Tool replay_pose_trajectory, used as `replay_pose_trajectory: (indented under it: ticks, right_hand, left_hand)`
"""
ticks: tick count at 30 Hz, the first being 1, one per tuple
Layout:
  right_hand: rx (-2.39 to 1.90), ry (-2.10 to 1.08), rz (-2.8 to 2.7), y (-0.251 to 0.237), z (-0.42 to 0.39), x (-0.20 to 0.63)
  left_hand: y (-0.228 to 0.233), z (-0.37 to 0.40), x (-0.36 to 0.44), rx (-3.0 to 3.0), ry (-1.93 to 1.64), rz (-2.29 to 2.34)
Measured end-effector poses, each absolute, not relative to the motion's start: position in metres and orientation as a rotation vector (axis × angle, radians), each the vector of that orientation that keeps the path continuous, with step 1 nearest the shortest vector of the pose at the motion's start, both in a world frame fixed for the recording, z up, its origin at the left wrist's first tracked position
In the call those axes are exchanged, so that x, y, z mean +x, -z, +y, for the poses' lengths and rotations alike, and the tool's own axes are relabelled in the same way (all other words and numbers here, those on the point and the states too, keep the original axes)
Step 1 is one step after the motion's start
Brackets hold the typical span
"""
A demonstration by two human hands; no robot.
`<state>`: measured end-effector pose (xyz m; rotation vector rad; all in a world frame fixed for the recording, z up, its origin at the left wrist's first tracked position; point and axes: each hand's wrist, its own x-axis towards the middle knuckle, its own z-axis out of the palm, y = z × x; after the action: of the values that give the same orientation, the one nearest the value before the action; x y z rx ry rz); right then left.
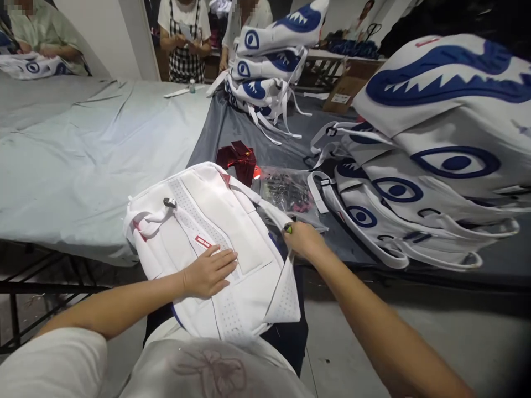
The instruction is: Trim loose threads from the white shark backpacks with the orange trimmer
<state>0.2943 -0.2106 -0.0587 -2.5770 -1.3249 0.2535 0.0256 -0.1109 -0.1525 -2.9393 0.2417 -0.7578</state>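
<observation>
A white backpack lies back-side up on my lap and the table's near edge, its padded mesh panel facing me. My left hand rests flat on that panel, fingers together. My right hand is closed around a small green-tipped object at the backpack's right shoulder strap. What that small object is cannot be made out.
Stacks of white backpacks with blue shark faces stand at the right and at the back. A clear bag of small dark parts and red shiny tags lie beyond the backpack. Grey cloth covers the table. Other people stand behind it.
</observation>
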Motion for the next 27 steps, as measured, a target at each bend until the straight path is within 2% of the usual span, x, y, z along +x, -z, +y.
replay_pose_trajectory:
  ticks: [2,4,8,11,14,17,27]
  right_hand:
    - [-2.507,-0.409,-1.346,0.077,-0.219,0.306]
    - [-2.373,-0.428,-1.328,0.097,-0.230,0.298]
    - [-2.318,-0.085,-1.260,0.127,-0.251,0.267]
    - [-2.443,0.046,-1.307,0.130,-0.256,0.257]
    - [-2.471,0.088,-1.346,0.128,-0.256,0.258]
    - [-2.467,0.112,-1.358,0.128,-0.256,0.261]
    - [-2.521,0.123,-1.377,0.129,-0.249,0.263]
  left_hand:
    - [0.160,-0.106,0.022,-2.922,0.787,0.291]
    - [0.162,-0.105,0.021,-2.917,0.796,0.327]
    - [0.134,-0.101,0.030,-2.978,0.954,0.280]
    - [0.091,-0.078,0.057,-2.881,1.059,-0.093]
    - [0.052,-0.046,0.092,-2.833,0.730,-0.383]
    - [0.033,-0.026,0.117,-2.870,0.392,-0.425]
    - [0.010,-0.002,0.130,-3.127,0.052,-0.451]
